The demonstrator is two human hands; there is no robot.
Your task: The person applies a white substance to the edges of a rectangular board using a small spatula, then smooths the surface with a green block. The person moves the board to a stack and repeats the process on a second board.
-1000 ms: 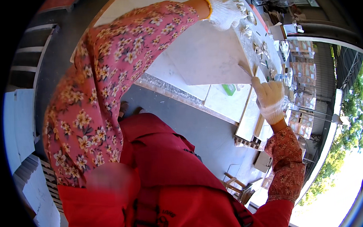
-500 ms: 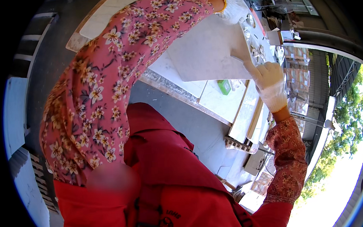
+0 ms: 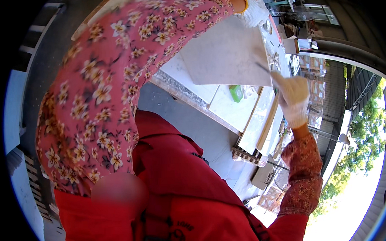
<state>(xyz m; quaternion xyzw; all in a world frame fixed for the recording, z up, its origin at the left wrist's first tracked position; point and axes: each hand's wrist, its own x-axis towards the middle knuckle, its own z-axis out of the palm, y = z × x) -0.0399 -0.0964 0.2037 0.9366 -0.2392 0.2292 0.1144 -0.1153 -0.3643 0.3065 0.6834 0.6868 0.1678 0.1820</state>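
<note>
A pale grey flat slab (image 3: 224, 55) is tilted up over the worktable. My left hand (image 3: 255, 10), in a white knit glove, grips its far edge; the top of the picture cuts part of that hand off. My right hand (image 3: 295, 98), also gloved, is closed around a thin flat-bladed scraper (image 3: 262, 67). The blade is blurred by motion and points at the slab's right edge; whether it touches there I cannot tell. A small green box (image 3: 236, 93) lies on the table just past the slab's near corner.
The white-topped worktable (image 3: 226, 113) has a rough near edge. Long strips (image 3: 267, 124) lie along its right part. Clear wrapping and small items sit beyond the slab. Stacked cartons (image 3: 317, 80) stand farther right, beside a pedestal fan (image 3: 343, 138). A pallet (image 3: 33, 179) is at the left.
My right hand with the scraper has shifted slightly right and down, drawing the blade from the slab's face toward its edge. My left hand and the slab have moved slightly right.
</note>
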